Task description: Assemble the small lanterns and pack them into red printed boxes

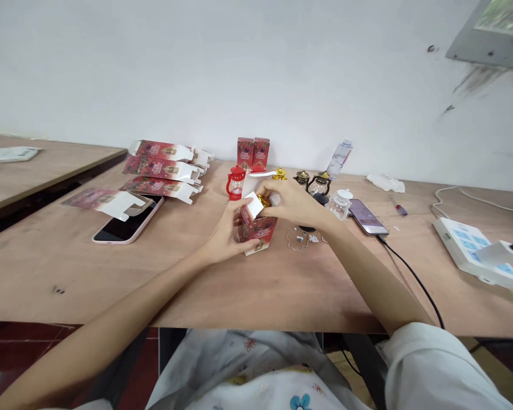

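Note:
My left hand [226, 234] is wrapped round a red printed carton [260, 232], which stands tilted on the table with its white top flaps up. At its open top, my right hand [288, 202] pinches a small gold lantern [263, 200]. Only part of the gold shows between fingers and flap, so how far it sits inside is hidden. Just behind the carton stands a red lantern [236, 183]. To the right of my right hand are a black lantern [320, 183] with a gold top and a clear lantern [340, 204] with a white lid.
Several flattened cartons [162, 168] lie at the left, one overlapping a phone [128, 223]. Two closed boxes [253, 152] stand at the wall near a plastic bottle [340, 156]. Rightward are a cabled phone [367, 216], a screwdriver [398, 206] and a power strip [479, 250].

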A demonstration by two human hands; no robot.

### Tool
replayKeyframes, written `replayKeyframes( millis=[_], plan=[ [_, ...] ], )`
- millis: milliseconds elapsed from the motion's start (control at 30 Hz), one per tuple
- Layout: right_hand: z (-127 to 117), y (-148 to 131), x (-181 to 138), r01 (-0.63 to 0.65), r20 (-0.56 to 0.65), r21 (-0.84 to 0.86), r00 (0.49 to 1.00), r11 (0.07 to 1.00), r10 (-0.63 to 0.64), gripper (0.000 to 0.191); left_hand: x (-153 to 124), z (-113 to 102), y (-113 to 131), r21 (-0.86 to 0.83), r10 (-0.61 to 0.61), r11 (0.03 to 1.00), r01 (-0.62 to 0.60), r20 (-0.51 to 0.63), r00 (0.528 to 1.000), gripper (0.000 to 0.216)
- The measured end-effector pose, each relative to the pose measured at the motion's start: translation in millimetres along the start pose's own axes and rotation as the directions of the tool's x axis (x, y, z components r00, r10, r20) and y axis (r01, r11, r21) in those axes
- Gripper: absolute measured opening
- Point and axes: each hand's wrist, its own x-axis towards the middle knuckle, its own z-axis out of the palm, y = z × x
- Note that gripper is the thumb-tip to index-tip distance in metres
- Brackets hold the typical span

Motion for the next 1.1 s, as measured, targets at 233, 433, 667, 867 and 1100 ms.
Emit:
replayKeyframes(
  millis=[233, 433, 667, 867, 1100],
  plan=[
    [-4.6, 4.7, -0.2, 0.074, 0.075, -0.040, 0.995, 0.996, -0.071, 0.011, 0.3, -2.0, 0.7, 0.028, 0.004, 1.000, -0.005, 0.023, 1.000, 0.084],
    [-13.6, 8.9, -0.8, 0.077, 0.192, 0.171, 0.975, 0.982, -0.110, 0.020, -0.3, -3.4, 2.1, 0.065, 0.022, 0.998, -0.025, 0.045, 0.999, 0.082],
    [-30.7, 32.0, -4.2, -0.014, 0.054, 0.543, 0.998, 0.840, -0.019, 0.027, -2.6, -4.5, 5.0, -0.007, -0.037, 0.999, 0.037, 0.030, 0.999, 0.075],
    [-1.6, 38.8, 4.2, 0.053, -0.131, 0.503, 0.991, 0.862, 0.015, 0.059, -1.6, -6.3, 6.0, 0.006, 0.013, 1.000, -0.013, 0.022, 1.000, 0.071],
    [5.9, 22.4, 6.3, 0.108, -0.199, 0.371, 0.979, 0.922, -0.035, 0.074, -1.0, -5.9, 6.2, 0.006, 0.026, 1.000, -0.027, 0.049, 0.998, 0.069]
  ],
)
